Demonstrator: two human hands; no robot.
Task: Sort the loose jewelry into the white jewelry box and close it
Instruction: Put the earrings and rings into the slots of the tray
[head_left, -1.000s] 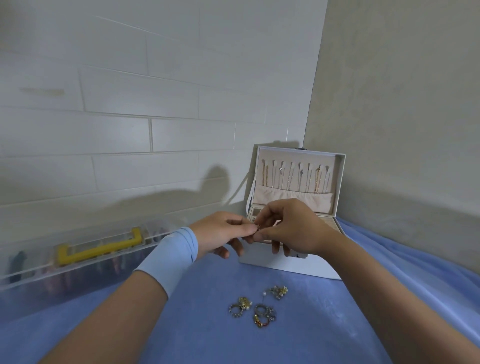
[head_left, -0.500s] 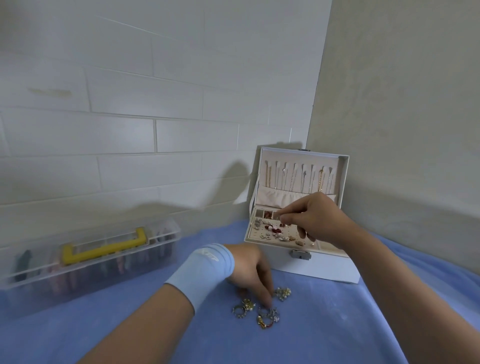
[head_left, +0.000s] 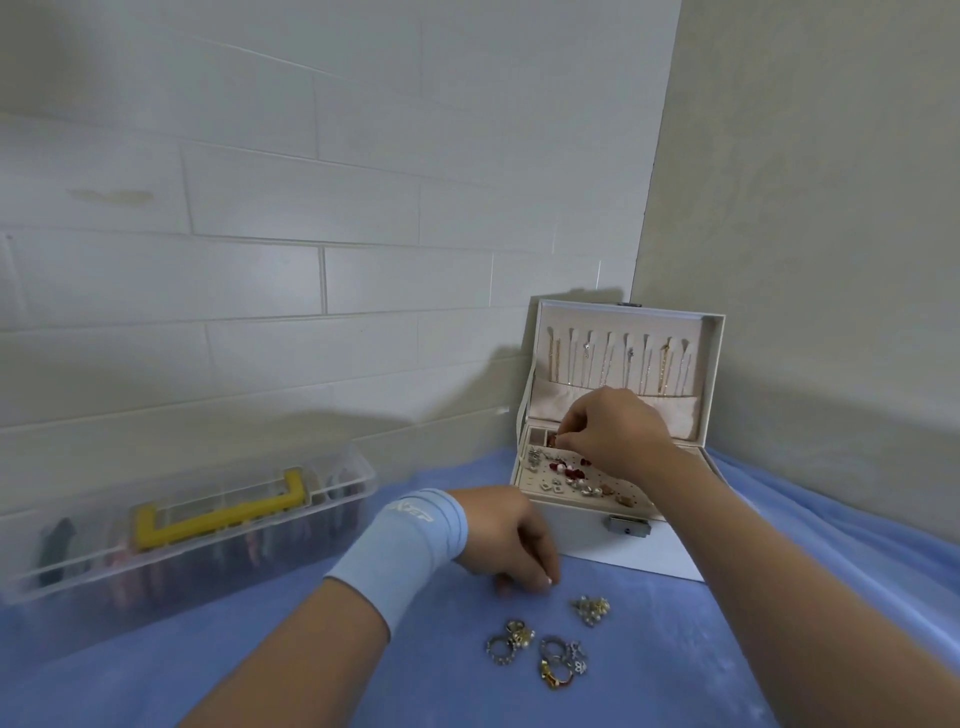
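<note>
3 small heaps of loose jewelry (head_left: 563, 662) lie on the blue cloth (head_left: 260, 649) of the table, in front of the white jewelry box (head_left: 623, 551) and apart from it. The beaded cluster (head_left: 590, 609) lies nearest the box, and 2 ring heaps lie nearer the person.

Edges: the box sits in the corner, back toward the tiled wall (head_left: 260, 260), right end near the plain wall (head_left: 805, 208). A clear plastic case (head_left: 208, 561) with a yellow handle (head_left: 218, 514) lies along the tiled wall at left, well apart from the box. A stretch of cloth lies between them, and more cloth runs right of the box to the plain wall.

Orientation: the box's long axis runs left to right, right end angled nearer the person. The front face with the latch (head_left: 629, 527) is toward the person. The lid (head_left: 711, 364) is open and upright at the back, lining forward, with necklaces (head_left: 613, 364) hanging in a row. The top tray (head_left: 535, 501) is exposed, with earrings scattered on it.

Left hand (head_left: 511, 540), light blue wristband (head_left: 400, 551) at the wrist: palm down, fingers curled under, tips on the cloth just left of the beaded cluster. Whether they hold a piece cannot be told.

Right hand (head_left: 615, 434): extended over the tray's back left part, knuckles up, fingertips bunched together and pointing down. Anything pinched there is too small to make out.
</note>
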